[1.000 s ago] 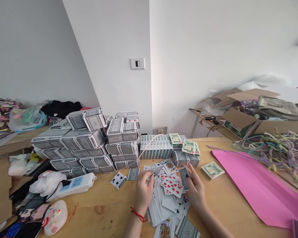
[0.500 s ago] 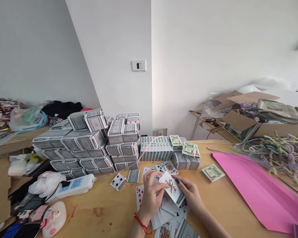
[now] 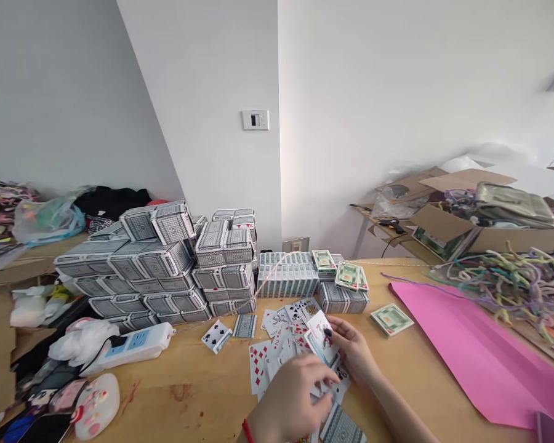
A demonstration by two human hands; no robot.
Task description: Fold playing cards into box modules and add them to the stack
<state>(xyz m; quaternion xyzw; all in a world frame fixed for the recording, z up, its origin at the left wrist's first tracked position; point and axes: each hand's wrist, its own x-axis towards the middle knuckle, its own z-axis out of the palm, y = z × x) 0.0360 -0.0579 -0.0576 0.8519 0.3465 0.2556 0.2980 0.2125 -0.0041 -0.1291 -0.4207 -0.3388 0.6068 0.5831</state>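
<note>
Several playing cards (image 3: 320,326) stand tilted in my right hand (image 3: 353,349), pinched between thumb and fingers, a figure card facing me. Lower down, my left hand (image 3: 300,391) hovers over or touches the loose card pile (image 3: 279,354), its fingers apart and a red cord at the wrist. Whether those fingertips touch a card is hard to see. The pile mixes face-up and face-down cards and is partly covered by both hands. A ten of diamonds (image 3: 259,363) lies at its left side, and a patterned card back (image 3: 344,426) shows near the bottom.
Stacked grey-patterned card bundles (image 3: 152,264) rise at the back left, beside a row of packed decks (image 3: 287,277). A green card box (image 3: 392,320) lies right of the pile, near pink paper (image 3: 471,357). A white power strip (image 3: 133,347) sits at left.
My left hand has come away from the held cards and moved down toward me over the pile. My right hand keeps its cards. The view has shifted slightly.
</note>
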